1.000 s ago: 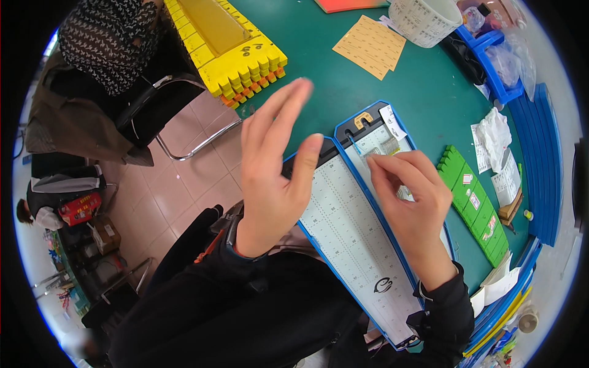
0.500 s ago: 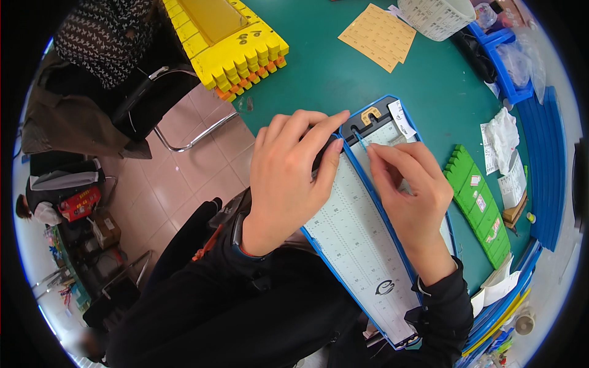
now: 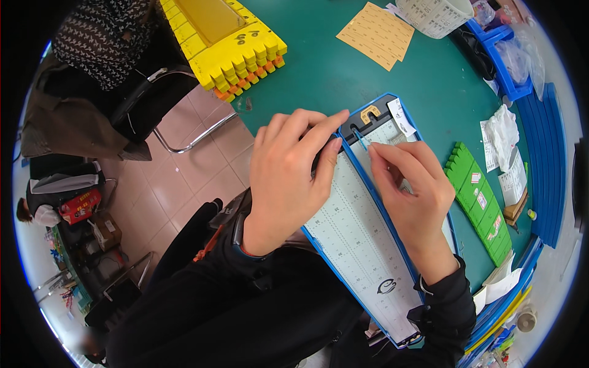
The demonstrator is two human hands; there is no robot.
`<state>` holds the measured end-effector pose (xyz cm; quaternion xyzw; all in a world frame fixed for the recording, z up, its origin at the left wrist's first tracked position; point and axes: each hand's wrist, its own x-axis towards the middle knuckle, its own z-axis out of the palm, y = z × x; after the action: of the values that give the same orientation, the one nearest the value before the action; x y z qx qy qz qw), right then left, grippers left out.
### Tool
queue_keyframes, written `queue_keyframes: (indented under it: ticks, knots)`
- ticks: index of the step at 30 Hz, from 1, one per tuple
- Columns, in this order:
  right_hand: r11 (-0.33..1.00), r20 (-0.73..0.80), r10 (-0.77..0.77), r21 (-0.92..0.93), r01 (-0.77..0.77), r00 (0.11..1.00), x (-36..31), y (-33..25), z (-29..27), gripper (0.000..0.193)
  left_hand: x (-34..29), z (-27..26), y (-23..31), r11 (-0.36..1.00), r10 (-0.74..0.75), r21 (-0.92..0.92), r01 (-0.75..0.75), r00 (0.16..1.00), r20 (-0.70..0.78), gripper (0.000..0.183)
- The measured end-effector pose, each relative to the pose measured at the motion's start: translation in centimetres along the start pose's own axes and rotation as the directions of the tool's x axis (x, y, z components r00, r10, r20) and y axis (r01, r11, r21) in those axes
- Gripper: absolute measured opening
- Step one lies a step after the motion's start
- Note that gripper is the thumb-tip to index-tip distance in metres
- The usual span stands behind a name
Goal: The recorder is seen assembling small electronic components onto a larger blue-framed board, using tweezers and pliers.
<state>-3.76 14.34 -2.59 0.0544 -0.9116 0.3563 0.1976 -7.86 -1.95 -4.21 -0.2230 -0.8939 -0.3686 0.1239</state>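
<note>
A long blue-edged case (image 3: pixel 359 248) with white panels covered in printed marks and small dots lies slanted in front of me, its far end on the green table. My left hand (image 3: pixel 291 175) closes over the far end of the case's left half, thumb and forefinger at its edge; the other fingertips are hidden. Over the right half, my right hand (image 3: pixel 412 193) pinches a thin light-blue stick (image 3: pixel 361 138), which points at the black end piece (image 3: pixel 370 124). That end piece has small slots, a tan label and a white sticker (image 3: pixel 402 118).
Yellow notched boards (image 3: pixel 236 55) are stacked far left. Tan printed cards (image 3: pixel 377 37) lie beyond the case, near a white tub (image 3: pixel 435 15). A green notched board (image 3: pixel 478 202), crumpled white tissue (image 3: pixel 504 138) and blue strips (image 3: pixel 545 165) are on the right. A metal-framed chair (image 3: pixel 184 141) stands left.
The thin blue stick has tilted slightly, with my right hand barely shifted. My left hand stays in place on the case.
</note>
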Motion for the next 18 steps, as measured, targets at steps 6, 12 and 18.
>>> queue_keyframes:
  ticks: [6, 12, 18]
  knots:
    - [1.000, -0.028, -0.008, 0.014, 0.008, 1.000, 0.0, -0.1, 0.0, 0.011, 0.1, -0.3, 0.4, 0.999, -0.029, -0.021, 0.030, 0.999, 0.018, 0.029]
    - [0.998, 0.060, 0.007, -0.065, -0.003, 0.998, -0.5, -1.0, -1.9, 0.013, 0.2, -0.3, 0.5, 0.998, -0.052, -0.040, 0.053, 0.998, 0.023, 0.028]
    - [0.897, 0.244, -0.080, -0.404, 0.177, 0.966, -3.2, -2.2, -7.0, 0.017, 0.1, -0.7, 0.6, 0.993, 0.074, 0.077, -0.088, 0.982, 0.171, 0.036]
